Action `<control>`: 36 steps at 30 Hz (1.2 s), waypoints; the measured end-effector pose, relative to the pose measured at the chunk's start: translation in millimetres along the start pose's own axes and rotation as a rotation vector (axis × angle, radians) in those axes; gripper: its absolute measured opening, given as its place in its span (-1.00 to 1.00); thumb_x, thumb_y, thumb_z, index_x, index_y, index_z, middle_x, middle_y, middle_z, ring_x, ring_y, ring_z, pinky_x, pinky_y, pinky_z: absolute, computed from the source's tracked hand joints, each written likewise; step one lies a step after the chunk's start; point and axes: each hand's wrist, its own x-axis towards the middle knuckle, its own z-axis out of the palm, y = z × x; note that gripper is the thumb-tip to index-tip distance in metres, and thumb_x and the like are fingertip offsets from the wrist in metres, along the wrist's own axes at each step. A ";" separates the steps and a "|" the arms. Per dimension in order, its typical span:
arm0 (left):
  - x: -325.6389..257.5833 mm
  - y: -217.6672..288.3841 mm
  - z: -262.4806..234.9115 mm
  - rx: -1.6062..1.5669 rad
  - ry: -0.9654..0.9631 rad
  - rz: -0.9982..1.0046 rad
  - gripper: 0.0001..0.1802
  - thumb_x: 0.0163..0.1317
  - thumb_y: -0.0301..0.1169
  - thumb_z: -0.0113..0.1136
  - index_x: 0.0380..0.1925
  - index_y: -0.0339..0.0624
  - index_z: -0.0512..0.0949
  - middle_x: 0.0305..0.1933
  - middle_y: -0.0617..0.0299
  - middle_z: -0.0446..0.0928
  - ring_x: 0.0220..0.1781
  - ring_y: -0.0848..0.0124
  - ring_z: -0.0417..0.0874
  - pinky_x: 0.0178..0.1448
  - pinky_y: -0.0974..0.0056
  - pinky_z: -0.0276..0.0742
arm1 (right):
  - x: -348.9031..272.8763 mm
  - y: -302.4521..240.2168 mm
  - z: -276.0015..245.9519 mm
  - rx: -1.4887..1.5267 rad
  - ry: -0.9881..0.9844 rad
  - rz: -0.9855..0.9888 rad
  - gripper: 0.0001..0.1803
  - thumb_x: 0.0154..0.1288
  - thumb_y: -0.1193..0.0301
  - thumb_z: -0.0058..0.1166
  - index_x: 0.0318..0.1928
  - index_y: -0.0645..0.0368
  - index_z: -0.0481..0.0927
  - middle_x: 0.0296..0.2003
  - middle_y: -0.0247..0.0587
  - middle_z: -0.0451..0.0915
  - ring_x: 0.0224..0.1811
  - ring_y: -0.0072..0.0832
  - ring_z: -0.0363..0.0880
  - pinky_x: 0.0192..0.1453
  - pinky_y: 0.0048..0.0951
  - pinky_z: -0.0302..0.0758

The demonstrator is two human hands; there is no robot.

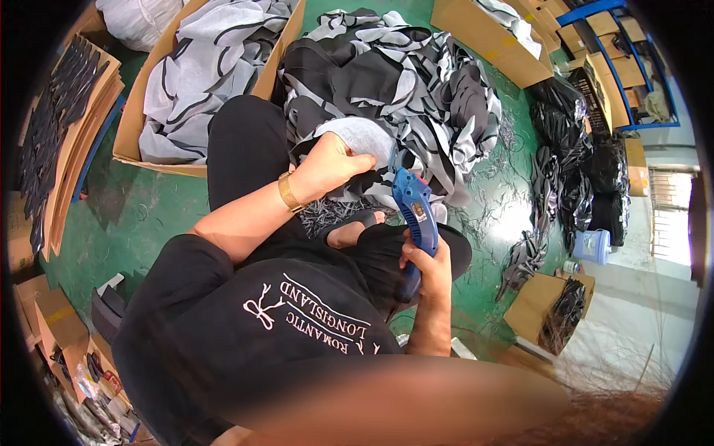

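A grey fabric piece [370,135] is pinched by the fingers of the left hand [333,165]; rightward, a blue electric cutter [416,204] is gripped by the right hand [433,262].

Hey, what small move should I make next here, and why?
Perhaps ease the blue tool forward along the grey fabric: its tip sits near the fabric's edge, the left grip pinches that piece, and the right grip holds the tool.

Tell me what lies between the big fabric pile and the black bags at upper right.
In the head view, green floor strewn with thin dark trimmings lies between the fabric pile and the bags.
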 end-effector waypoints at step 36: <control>-25.0 -12.0 -1.9 -0.030 -0.408 -0.193 -0.54 0.16 -0.61 0.13 0.11 -0.26 0.38 0.04 0.25 0.52 0.02 0.54 0.52 0.10 0.37 0.45 | 52.2 -34.6 46.1 -0.194 0.160 -0.271 -0.65 -0.07 0.47 0.37 -0.26 0.27 0.51 -0.47 -0.40 0.50 -0.45 -0.68 0.44 -0.38 -0.59 0.41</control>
